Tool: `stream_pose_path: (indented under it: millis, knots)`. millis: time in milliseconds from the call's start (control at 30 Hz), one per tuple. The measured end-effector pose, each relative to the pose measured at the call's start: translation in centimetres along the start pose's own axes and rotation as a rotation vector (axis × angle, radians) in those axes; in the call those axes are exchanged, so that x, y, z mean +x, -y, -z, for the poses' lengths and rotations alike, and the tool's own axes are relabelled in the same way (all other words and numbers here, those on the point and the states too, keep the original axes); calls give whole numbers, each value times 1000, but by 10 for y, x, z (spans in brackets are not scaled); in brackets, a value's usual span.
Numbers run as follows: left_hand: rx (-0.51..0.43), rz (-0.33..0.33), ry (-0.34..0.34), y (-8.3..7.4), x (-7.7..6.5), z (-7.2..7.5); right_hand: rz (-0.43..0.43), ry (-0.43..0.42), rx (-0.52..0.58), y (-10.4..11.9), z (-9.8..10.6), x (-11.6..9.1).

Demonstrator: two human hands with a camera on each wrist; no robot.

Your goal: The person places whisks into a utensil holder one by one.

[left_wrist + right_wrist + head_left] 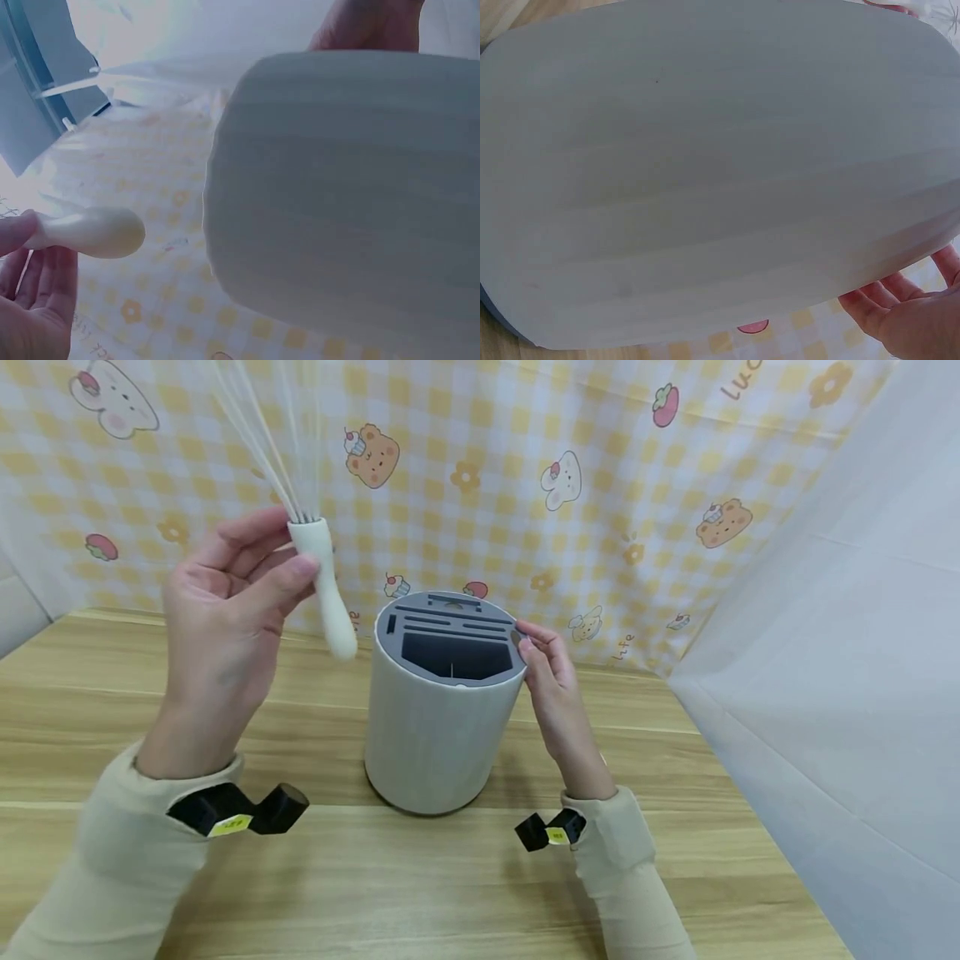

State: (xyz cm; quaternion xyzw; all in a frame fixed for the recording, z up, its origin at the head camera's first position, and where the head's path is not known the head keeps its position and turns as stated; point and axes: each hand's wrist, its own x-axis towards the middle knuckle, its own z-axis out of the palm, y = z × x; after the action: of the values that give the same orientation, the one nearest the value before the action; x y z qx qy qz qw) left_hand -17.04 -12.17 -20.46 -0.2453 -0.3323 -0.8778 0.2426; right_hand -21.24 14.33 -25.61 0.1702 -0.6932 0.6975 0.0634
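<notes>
My left hand (228, 602) pinches a whisk (330, 589) by its cream handle, just below the wires. The whisk stands wires up, and its tops run out of the head view. Handle end down, it hangs left of a cream, round utensil holder (435, 739). In the left wrist view the rounded handle end (109, 232) points toward the holder's side. My right hand (551, 685) grips the holder's right rim, thumb at the top edge and fingers along the outer wall. The holder's grey slotted lid (390, 647) has one large opening and several narrow slots.
The holder stands on a wood-grain table (337, 885). Behind it hangs a yellow checked cloth (465, 518) with bears and flowers. A white sheet (840, 635) closes off the right side.
</notes>
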Motion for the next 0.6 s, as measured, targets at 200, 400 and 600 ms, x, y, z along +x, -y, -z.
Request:
stream_pose_path:
  millis: [200,400,600]
  knots:
    - [-6,-128,40,4,-9,-10,2,4,-2,1,0,-1]
    - [8,-122,73,13,-15,-15,6,-3,-8,1,-1,-2]
    - [128,-146,100,21,-18,-16,10,-8,-16,2,-1,-2]
